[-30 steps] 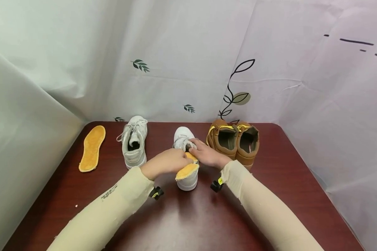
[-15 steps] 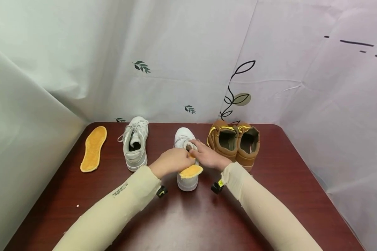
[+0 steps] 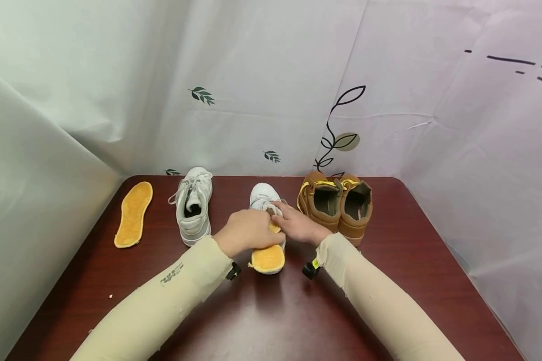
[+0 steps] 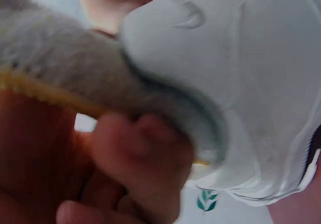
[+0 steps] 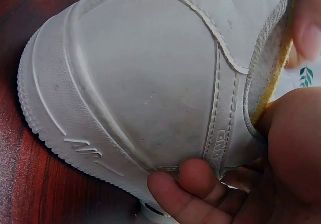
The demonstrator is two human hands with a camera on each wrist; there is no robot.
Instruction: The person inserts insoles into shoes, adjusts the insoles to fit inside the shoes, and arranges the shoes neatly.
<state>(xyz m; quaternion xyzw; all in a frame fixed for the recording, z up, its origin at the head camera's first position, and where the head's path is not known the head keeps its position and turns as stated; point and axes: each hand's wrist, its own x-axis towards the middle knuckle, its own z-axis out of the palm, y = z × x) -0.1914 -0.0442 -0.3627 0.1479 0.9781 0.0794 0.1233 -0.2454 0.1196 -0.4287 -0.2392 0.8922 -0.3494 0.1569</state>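
Note:
In the middle of the table stands a white sneaker [image 3: 263, 193], its toe facing away from me. A fuzzy yellow-orange insole [image 3: 268, 258] runs partly into its opening, and the heel end lies over the back of the shoe. My left hand [image 3: 249, 231] grips this insole about midway; the left wrist view shows its grey underside [image 4: 65, 58] above the curled fingers. With my right hand [image 3: 299, 225] I hold the sneaker's right side at the collar. In the right wrist view, fingertips [image 5: 193, 184] press against the shoe wall [image 5: 145, 83]. The insole's front end is hidden inside the shoe.
A second white sneaker [image 3: 194, 205] stands to the left, and another yellow insole [image 3: 133, 214] lies flat beyond it. Close by my right hand is a pair of brown shoes [image 3: 336, 203] with yellow laces. A pale curtain [image 3: 262, 100] hangs behind the table [image 3: 388, 260].
The insole's heel end has swung down from a raised tilt to lie over the back of the sneaker. My left hand has moved slightly right; my right hand stays on the shoe.

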